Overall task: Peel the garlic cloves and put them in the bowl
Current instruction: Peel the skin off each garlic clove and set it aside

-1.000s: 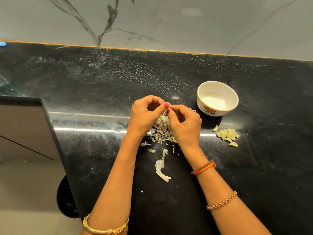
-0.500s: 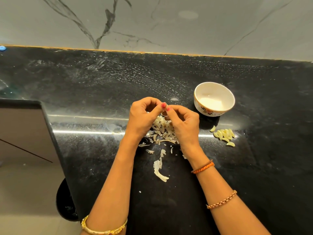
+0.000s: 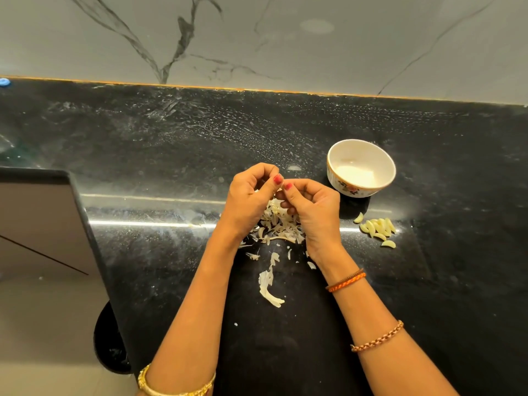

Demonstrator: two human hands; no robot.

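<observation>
Over the black counter [image 3: 428, 281]: both hands are raised together above a heap of skins [image 3: 278, 227], thumb tips meeting.
Left hand [image 3: 248, 202]: fingers curled inward, thumb with a red nail stretched toward the right; it pinches something small at the point where the two thumbs meet.
Right hand [image 3: 313, 208]: fingers curled too, thumb with a red nail pressed against the left thumb; it pinches the same small thing.
Clove in hand: hidden between the fingertips, so its shape, long axis and pointing direction cannot be told.
Peeled cloves [image 3: 377, 228]: a small pile lying flat on the counter to the right of the right hand and apart from it, near the front of the bowl.
Clove axes: most in the pile lie side by side with long axes running roughly away from the person, slightly fanned; one at the near end lies crosswise, and one at the upper left of the pile is a little apart and tilted.
Bowl [image 3: 361, 144]: white with a flower print, upright, beyond and right of the right hand, not touched; no cloves show inside.
Skins: directly beneath the hands, with a longer strip [image 3: 268, 284] nearer the person, between the forearms.
Wrists: a gold bangle [image 3: 160, 388] on the left arm, an orange thread [image 3: 347, 280] and a bead chain [image 3: 377, 337] on the right.
</observation>
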